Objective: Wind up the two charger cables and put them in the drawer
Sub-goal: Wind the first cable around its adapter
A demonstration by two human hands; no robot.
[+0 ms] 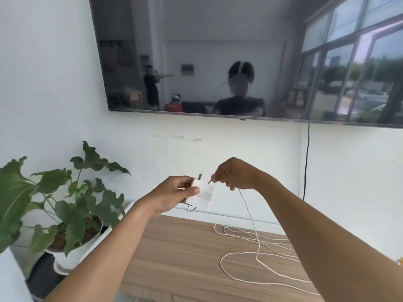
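White wall (54, 83) with a wall-mounted TV (218, 51), screen dark and reflecting the room. A thin black cord (307, 160) hangs from the TV's lower edge at 3 o'clock of the hands. Wooden cabinet top (185, 258) at 6 o'clock; potted plant (72, 214) at 8 o'clock.

Both forearms are raised above the cabinet, hands close together near frame centre. Left hand (172, 196): thumb and fingers clasped round a white charger brick (205, 196), held in the air. Right hand (235, 174): at 2 o'clock of the brick, fingertips pinching the end of the white cable (257, 247) just beside the brick's top corner.

The brick is square and tilted, with small metal tabs at its top and bottom. The cable drops from the right hand and lies unwound in loose, crossing loops on the cabinet top at 5 o'clock.
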